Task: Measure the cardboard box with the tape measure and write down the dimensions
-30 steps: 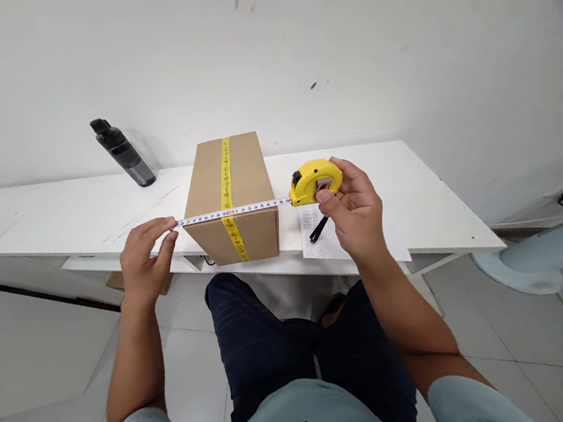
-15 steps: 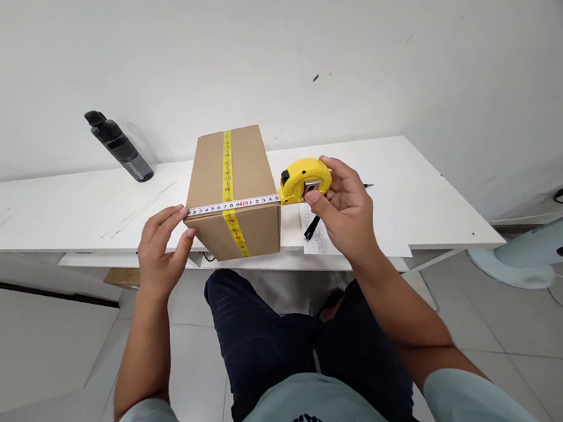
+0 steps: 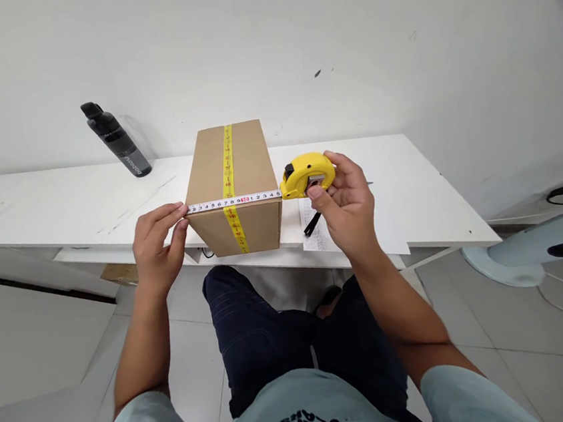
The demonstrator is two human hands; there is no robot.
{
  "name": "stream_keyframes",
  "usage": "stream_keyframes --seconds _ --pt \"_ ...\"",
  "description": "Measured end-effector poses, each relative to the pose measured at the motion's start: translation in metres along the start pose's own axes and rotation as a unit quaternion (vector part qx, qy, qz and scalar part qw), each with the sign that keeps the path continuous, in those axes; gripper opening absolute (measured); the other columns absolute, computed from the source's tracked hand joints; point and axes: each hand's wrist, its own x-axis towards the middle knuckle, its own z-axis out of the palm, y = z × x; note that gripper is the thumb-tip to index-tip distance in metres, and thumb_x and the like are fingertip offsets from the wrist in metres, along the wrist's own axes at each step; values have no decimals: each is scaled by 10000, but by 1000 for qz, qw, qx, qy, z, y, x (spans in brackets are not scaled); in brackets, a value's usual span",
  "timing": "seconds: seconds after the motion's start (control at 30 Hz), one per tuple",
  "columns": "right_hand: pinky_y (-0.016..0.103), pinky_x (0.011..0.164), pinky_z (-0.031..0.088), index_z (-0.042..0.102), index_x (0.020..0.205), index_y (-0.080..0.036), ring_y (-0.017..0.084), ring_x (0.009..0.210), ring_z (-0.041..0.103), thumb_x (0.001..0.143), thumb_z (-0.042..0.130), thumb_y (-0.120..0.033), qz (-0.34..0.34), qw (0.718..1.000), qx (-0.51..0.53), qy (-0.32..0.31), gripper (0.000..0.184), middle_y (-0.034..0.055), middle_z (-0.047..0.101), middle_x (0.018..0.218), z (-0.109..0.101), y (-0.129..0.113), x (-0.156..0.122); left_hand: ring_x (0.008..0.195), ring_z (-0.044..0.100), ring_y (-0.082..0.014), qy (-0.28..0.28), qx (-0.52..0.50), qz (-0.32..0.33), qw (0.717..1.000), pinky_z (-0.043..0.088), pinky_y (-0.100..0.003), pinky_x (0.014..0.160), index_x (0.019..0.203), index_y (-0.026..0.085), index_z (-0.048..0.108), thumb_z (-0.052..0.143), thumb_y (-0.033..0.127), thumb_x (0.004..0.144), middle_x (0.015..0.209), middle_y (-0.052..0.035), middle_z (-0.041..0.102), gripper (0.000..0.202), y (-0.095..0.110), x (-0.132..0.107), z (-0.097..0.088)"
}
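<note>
A brown cardboard box (image 3: 251,164) with yellow printed tape down its middle stands on the white table. Across the near edge of its top runs the white blade of a tape measure (image 3: 310,168), its numbers facing up. My right hand (image 3: 349,207) grips the yellow case just past the box's right edge, and a black wrist strap dangles below. At the box's left corner, the thumb and fingers of my left hand (image 3: 160,240) pinch the blade's end.
A dark bottle (image 3: 121,144) stands at the back left of the table (image 3: 84,205) near the wall. Sheets of paper (image 3: 374,228) lie to the right, with a pen tip showing behind my right hand. A pale blue appliance (image 3: 522,256) stands on the floor at the right.
My left thumb has come up from the box's front face to meet the fingers at the blade's end. The yellow case is tilted slightly more. The whole view has shifted a little.
</note>
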Motion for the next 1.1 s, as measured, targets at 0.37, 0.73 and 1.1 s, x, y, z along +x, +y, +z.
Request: stream_keyframes --seconds 0.37,0.73,1.1 --pt "505 898 643 270 1595 -437 301 1091 718 979 637 -539 -31 999 22 -10 724 118 660 1269 4 -40 -70 914 740 -173 -42 -156 135 978 571 -426 982 1116 286 646 804 129 832 1065 4 795 361 112 11 -6" --pt "373 723 644 523 1427 -311 176 784 695 926 726 -540 194 979 48 41 587 82 683 1178 -44 -3 -122 1034 724 -181 -216 -483 -202 824 596 -343 968 1298 252 653 814 372 892 1167 -97 742 453 143 -47 91" --pt "359 832 650 559 1300 -327 202 954 725 930 718 -553 287 946 104 105 462 50 737 1127 -39 5 -171 1044 731 -245 -312 -550 -220 743 599 -398 938 1106 251 790 798 566 858 1153 -110 757 401 182 -56 131"
